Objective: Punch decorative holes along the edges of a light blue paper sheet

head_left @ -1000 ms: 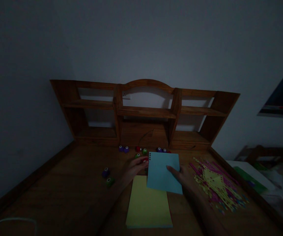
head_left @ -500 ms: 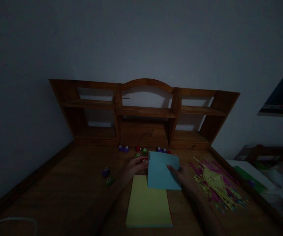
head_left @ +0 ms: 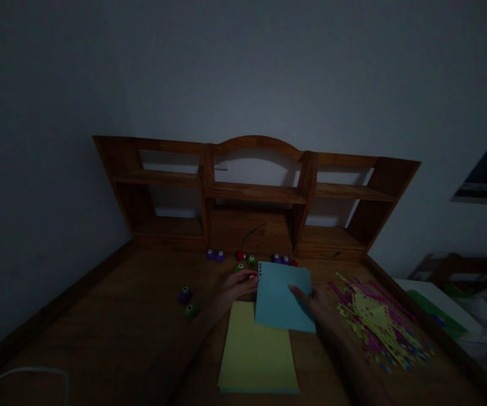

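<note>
A light-blue sheet of paper (head_left: 279, 307) is held above the desk, with a short column of dark spots like holes near its upper left edge. My right hand (head_left: 318, 303) grips its right side, thumb on top and fingers underneath. At its left edge, my left hand (head_left: 235, 286) is closed on a small red rounded thing (head_left: 253, 276) with a pale spot, partly hidden by the fingers. Below lies a stack of paper (head_left: 258, 361), yellow on top, partly covered by the blue sheet. The dim light blurs details.
Similar purple (head_left: 185, 294) and green (head_left: 191, 310) rounded things lie left, with several more along the wooden shelf unit (head_left: 254, 194). A pile of yellow and pink strips (head_left: 372, 316) spreads at right. A white cable (head_left: 27, 370) lies front left.
The view has shifted slightly, moving everything a little to the right. Both hands keep their hold on the blue sheet and the red thing; the sheet's lower right corner sits slightly lower.
</note>
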Available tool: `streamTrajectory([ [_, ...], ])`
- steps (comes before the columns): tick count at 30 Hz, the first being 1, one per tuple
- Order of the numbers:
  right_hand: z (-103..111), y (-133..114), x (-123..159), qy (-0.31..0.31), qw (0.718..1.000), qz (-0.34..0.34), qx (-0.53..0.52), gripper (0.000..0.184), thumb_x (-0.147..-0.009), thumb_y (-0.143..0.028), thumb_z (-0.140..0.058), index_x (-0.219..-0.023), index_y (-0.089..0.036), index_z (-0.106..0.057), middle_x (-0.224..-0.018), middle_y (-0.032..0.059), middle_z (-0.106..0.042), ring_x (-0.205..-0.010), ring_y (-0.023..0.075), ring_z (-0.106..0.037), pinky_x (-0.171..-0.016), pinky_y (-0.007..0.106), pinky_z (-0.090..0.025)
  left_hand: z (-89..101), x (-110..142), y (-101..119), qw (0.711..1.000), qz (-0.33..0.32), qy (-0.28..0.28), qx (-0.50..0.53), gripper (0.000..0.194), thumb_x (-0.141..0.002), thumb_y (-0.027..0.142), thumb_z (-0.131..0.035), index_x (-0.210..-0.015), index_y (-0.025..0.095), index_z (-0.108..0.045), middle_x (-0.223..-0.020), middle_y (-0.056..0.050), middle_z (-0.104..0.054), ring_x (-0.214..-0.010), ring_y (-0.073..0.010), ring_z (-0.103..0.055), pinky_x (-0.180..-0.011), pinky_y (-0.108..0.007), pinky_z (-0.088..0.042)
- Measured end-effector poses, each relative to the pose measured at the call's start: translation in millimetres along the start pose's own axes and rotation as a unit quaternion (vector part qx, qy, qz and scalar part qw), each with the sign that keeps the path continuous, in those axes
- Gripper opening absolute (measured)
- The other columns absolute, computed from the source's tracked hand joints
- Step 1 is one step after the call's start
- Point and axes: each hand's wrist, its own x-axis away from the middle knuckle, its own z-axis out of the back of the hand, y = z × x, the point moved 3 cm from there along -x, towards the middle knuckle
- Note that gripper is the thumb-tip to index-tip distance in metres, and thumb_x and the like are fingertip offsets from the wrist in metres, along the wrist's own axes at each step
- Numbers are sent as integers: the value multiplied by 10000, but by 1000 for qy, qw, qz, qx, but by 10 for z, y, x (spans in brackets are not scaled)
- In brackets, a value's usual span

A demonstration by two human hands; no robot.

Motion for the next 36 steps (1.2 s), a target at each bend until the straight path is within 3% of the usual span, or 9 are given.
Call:
streamTrajectory([
  [13,-7,-33,15,-6,1000,-2,10,496,-731,-595,-610,-832,-111,-655,-742,100,-698,-627,241,-654,-491,262,-469,22,2,-6,1000,-18,-13,-8,441,-651,382,-795,-968,111,-653,-1018,-127,-664,-950,-264,-639,-924,-437,-470],
  [19,-35,-3,20,-3,1000,4,-2,492,-729,-592,-616,-830,-112,-658,-740,100,-698,-617,240,-654,-495,264,-481,-8,36,30,994,-22,-36,-103,418,-687,391,-761,-1005,141,-657,-1032,-114,-665,-942,-244,-626,-857,-373,-480],
  [24,-71,15,24,-23,999,4,-32,504,-728,-596,-619,-892,-121,-658,-809,109,-709,-660,250,-666,-519,277,-503,-32,46,60,987,-24,-41,-156,392,-632,378,-794,-939,157,-689,-968,-90,-681,-902,-230,-618,-825,-334,-466],
  [36,-43,30,7,-35,999,20,3,494,-739,-597,-603,-860,-123,-670,-769,90,-707,-651,260,-668,-516,285,-496,-27,48,49,989,-12,-62,-137,393,-621,352,-802,-945,159,-691,-945,-80,-680,-867,-217,-619,-788,-316,-465],
])
